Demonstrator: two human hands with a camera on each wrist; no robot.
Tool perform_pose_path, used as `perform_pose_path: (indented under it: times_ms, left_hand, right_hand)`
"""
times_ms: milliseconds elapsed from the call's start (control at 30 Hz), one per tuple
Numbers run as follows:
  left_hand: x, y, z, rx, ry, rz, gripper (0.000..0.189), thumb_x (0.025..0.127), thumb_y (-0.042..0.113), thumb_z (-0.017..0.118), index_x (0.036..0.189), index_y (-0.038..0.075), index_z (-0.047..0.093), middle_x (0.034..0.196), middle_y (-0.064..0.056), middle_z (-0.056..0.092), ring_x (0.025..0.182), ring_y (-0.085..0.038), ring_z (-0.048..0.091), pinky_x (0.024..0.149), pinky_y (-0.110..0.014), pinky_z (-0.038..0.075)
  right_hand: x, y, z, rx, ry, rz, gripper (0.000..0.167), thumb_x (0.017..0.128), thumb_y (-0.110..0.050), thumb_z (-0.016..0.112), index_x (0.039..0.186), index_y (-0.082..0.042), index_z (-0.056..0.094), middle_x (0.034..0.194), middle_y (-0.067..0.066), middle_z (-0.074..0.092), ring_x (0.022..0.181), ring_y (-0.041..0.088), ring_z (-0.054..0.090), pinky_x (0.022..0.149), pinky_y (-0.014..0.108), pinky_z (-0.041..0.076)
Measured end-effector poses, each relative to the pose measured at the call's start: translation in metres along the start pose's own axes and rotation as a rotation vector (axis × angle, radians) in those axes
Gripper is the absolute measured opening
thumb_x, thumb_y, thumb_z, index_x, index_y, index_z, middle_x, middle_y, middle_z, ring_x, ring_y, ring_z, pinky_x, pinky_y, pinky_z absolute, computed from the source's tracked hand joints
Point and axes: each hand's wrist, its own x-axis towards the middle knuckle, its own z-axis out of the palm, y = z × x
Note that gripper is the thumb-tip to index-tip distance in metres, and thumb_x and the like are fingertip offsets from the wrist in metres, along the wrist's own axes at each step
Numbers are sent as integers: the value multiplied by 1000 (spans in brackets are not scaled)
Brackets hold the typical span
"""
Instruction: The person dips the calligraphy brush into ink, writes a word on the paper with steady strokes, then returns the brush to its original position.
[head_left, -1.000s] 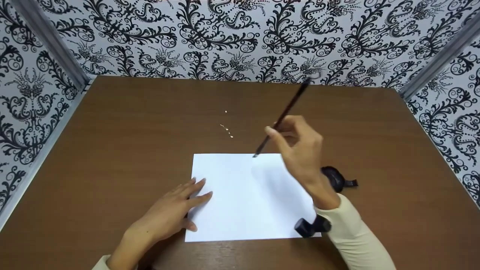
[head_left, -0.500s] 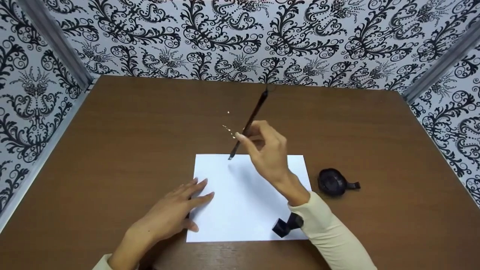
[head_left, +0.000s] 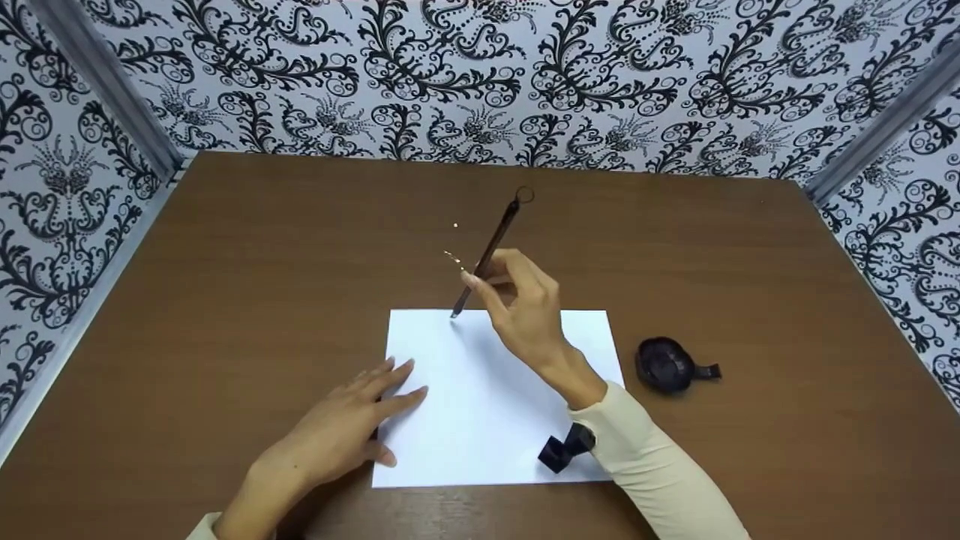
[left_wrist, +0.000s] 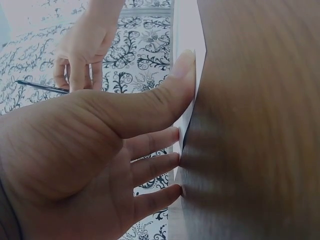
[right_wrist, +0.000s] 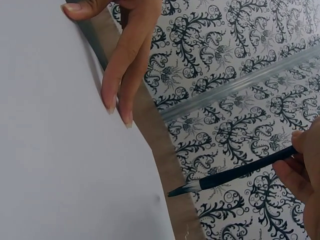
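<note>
My right hand (head_left: pixel 529 315) pinches a dark calligraphy brush (head_left: pixel 496 240) between thumb and fingers, its looped end pointing up and away. In the right wrist view the bristle tip (right_wrist: pixel 184 189) is pale with a dark point. It hangs close to the far edge of a white sheet of paper (head_left: pixel 465 420); whether it touches the paper I cannot tell. My left hand (head_left: pixel 337 424) rests with spread fingers on the sheet's left edge. Its thumb and fingertips press the paper in the left wrist view, where the brush (left_wrist: pixel 42 87) shows behind.
A small black dish with a short handle (head_left: pixel 666 365) stands right of the paper on the brown table (head_left: pixel 262 247). Beyond the paper lie several tiny pale flecks (head_left: pixel 453 257). A black wrist camera (head_left: pixel 566 448) hangs under the right sleeve. Patterned walls (head_left: pixel 480 82) border the table.
My right hand has swept left with the brush, from the right part of the sheet to its far left part, uncovering the black dish. The left hand stays in place.
</note>
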Motion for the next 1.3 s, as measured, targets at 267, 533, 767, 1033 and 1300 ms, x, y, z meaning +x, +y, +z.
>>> perform_pose_path:
  times_ms: [267, 533, 767, 1033, 1300]
  left_hand:
    - [1, 1, 0, -8, -6, -15, 76, 72, 29, 79, 141, 17, 50, 153, -13, 30, 138, -40, 26, 98, -67, 32]
    - [2, 0, -1, 5, -8, -9, 76, 72, 31, 78, 141, 16, 50, 153, -13, 31, 137, -40, 27, 96, -67, 34]
    - [1, 0, 0, 9, 0, -8, 76, 71, 31, 78, 141, 17, 50, 153, -13, 31, 137, -40, 28, 97, -67, 33]
    - [1, 1, 1, 7, -7, -16, 76, 72, 30, 79, 141, 18, 50, 153, -12, 30, 138, -38, 27, 102, -63, 30]
    - [0, 1, 1, 10, -6, -15, 75, 72, 30, 79, 141, 17, 50, 153, -12, 31, 138, -38, 28, 104, -60, 29]
  right_hand:
    - [-3, 4, 2, -5, -5, -3, 16, 85, -6, 71, 94, 1, 60, 85, 8, 64, 73, 16, 68, 59, 19, 54]
    - [-5, 6, 4, 16, -15, 6, 15, 86, -6, 71, 94, 1, 60, 86, 8, 64, 75, 15, 68, 60, 19, 54]
    - [-7, 5, 6, 7, -51, 4, 16, 86, -6, 70, 96, 1, 59, 85, 8, 63, 73, 18, 68, 61, 19, 54]
    - [-9, 2, 6, 24, -91, 4, 18, 88, -9, 69, 99, 2, 59, 89, 8, 63, 76, 16, 68, 63, 19, 55]
    - [-9, -2, 6, 25, -96, 6, 17, 87, -8, 70, 99, 0, 61, 88, 5, 64, 77, 12, 67, 63, 22, 55]
